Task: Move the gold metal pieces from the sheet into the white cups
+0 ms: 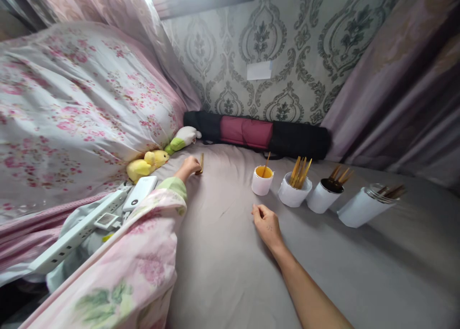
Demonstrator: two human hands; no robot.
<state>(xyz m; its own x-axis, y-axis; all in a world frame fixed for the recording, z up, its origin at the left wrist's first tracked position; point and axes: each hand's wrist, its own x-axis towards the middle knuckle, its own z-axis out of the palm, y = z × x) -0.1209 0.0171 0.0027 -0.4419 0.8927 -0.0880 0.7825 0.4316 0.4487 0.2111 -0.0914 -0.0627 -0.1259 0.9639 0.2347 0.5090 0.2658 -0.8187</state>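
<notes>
My left hand (pixel 189 166) reaches out on the grey sheet, fingers closed around a small bundle of thin yellow-brown sticks (pixel 201 163) that stand roughly upright. My right hand (pixel 267 225) is loosely curled, with nothing visible in it, just in front of a white-wrapped cup (pixel 262 185). This cup has a yellow inside and one stick (pixel 266 164) leaning in it. To its right, a white cup (pixel 294 196) holds several yellow sticks (pixel 300 173). Further right are a white cup with a dark inside (pixel 322 199) and a tilted white jar (pixel 362 209), both with several sticks.
Along the wall lies a long black and maroon bag (pixel 246 131). At left are a white plush toy (pixel 185 137), a yellow plush toy (pixel 147 165), a white power bank (pixel 141 192) and a power strip (pixel 79 231). Flowered fabric (pixel 79 108) rises behind them; a curtain (pixel 395 94) hangs at right.
</notes>
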